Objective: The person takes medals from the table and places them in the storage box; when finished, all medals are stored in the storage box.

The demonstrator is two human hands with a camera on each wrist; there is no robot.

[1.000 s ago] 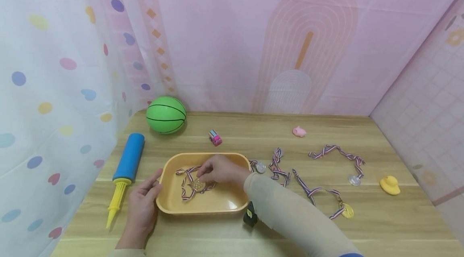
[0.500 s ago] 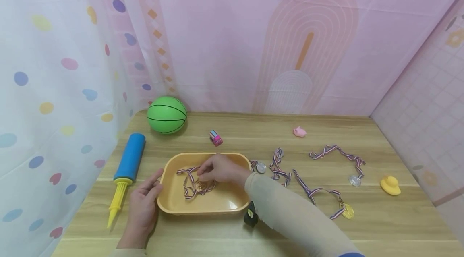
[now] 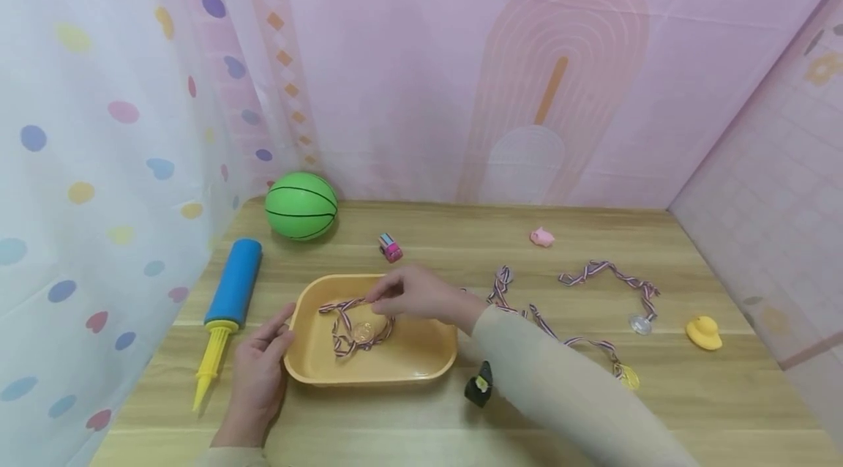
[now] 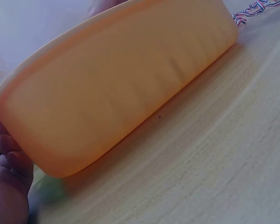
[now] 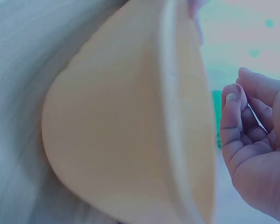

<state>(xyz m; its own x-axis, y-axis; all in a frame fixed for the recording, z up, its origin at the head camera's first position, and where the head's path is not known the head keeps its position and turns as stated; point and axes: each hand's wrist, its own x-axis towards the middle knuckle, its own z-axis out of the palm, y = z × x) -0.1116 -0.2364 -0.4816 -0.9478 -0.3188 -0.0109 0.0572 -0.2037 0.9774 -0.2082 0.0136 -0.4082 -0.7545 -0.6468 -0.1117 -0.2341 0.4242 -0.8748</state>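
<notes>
A yellow-orange plastic basin (image 3: 421, 357) stands on the table, with a gold medal (image 3: 364, 333) and its twisted striped ribbon (image 3: 342, 346) lying inside. My left hand (image 3: 258, 372) holds the basin's left end at the rim. In the left wrist view, curled fingers (image 4: 9, 144) press the outer wall just under the rim. Over the basin's right back part hovers my right hand (image 3: 424, 299), its thumb and forefinger loosely bent towards each other. Nothing shows between them in the right wrist view, where the hand (image 5: 256, 144) sits beyond the basin wall (image 5: 102, 126).
Right of the basin lie several ribboned medals, among them a silver medal (image 3: 640, 324) and a gold-coloured medal (image 3: 628, 377). A green ball (image 3: 301, 206), pink toy car (image 3: 390, 247), toy pig (image 3: 542, 237), yellow duck (image 3: 704, 333) and blue pump (image 3: 235, 280) stand around.
My right hand has come away from the medal, rising and shifting right. The medal now lies uncovered in the basin. My left hand has stayed at the rim.
</notes>
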